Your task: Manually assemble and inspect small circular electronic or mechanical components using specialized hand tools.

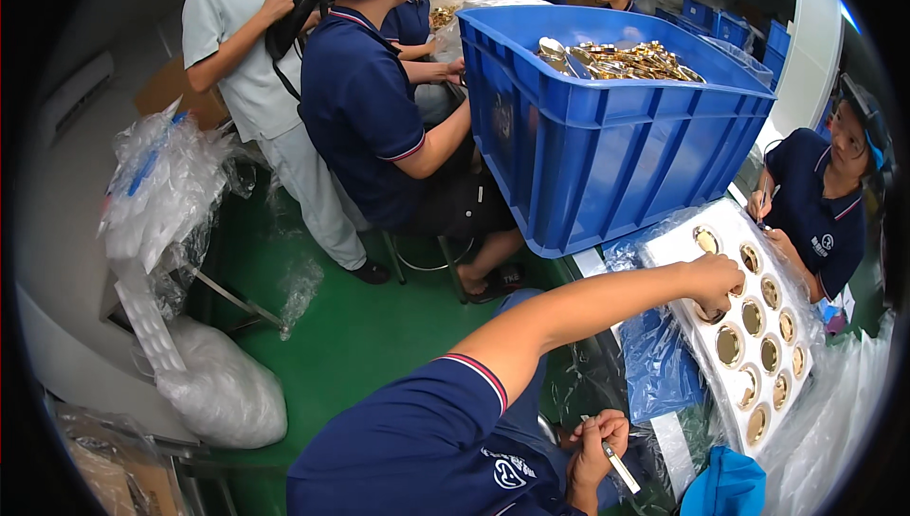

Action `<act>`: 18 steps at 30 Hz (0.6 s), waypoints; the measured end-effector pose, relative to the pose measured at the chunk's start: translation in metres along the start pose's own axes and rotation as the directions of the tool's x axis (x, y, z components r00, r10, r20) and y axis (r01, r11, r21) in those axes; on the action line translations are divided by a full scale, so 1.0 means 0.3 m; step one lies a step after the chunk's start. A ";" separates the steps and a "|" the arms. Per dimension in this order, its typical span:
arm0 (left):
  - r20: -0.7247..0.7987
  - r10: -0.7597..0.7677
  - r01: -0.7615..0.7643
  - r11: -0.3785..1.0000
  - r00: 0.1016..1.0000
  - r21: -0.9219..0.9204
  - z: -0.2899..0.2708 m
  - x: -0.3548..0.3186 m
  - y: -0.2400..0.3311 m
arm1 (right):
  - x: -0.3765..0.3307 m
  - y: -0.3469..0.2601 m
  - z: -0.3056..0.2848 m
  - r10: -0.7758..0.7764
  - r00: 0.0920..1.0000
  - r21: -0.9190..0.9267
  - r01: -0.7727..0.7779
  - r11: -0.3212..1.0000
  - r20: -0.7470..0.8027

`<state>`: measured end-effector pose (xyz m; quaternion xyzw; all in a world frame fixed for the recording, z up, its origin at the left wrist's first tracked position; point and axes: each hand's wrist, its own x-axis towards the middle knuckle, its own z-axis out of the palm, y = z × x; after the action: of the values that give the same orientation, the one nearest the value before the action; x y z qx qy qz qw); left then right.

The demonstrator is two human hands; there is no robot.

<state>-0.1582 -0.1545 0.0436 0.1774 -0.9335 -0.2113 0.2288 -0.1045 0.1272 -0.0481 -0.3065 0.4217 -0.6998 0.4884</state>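
Left hand [713,281] reaches far out over the white tray [679,244], fingers curled down around a round gold cap [711,313] at the tray's near-left edge; grip closed on it, cap mostly hidden under the fingers. Right hand [595,440] low in the picture, close to the body, closed around a thin pen-like tool [618,464] that points down and to the right.

Tray lies on the table under clear plastic film, its round pockets in rows, most filled with gold caps [730,345]. Blue plastic bag [657,364] crumpled just left of the tray, between it and the right hand. Blue cloth cap [728,486] at the lower edge, near the tray's bottom corner.

Big blue crate [607,137] stands behind the tray, heaped with loose gold parts [630,61]. A co-worker in a navy shirt [820,203] sits at the tray's far side, one hand near its top corner. More people sit beyond the crate. Bundles of clear plastic bags [166,194] at left over the green floor [351,336].
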 end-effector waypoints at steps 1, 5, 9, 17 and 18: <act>-0.002 -0.004 0.004 1.000 1.000 0.004 -0.008 -0.004 -0.013 | -0.001 0.001 0.003 -0.001 1.000 0.010 0.001 1.000 0.012; 0.052 0.037 -0.028 0.988 0.998 -0.155 -0.036 -0.042 -0.016 | 0.002 -0.003 0.004 0.008 1.000 0.007 -0.009 1.000 0.012; -0.135 -0.020 -0.018 0.961 0.991 -0.275 -0.072 -0.076 0.011 | 0.002 0.000 0.002 0.008 1.000 0.013 -0.008 1.000 0.013; -0.326 -0.450 -0.147 0.386 0.831 -0.910 -0.130 -0.234 0.063 | 0.009 0.006 0.007 0.046 0.999 0.008 -0.046 0.999 0.018; -0.193 -0.523 -0.111 0.183 0.830 -0.977 -0.136 -0.275 0.072 | 0.015 0.007 0.004 0.043 0.999 0.009 -0.043 0.999 0.014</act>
<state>-0.0740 -0.1136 0.0577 0.1725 -0.4625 -0.7224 0.4843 -0.1040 0.1223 -0.0493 -0.3000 0.4213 -0.6890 0.5077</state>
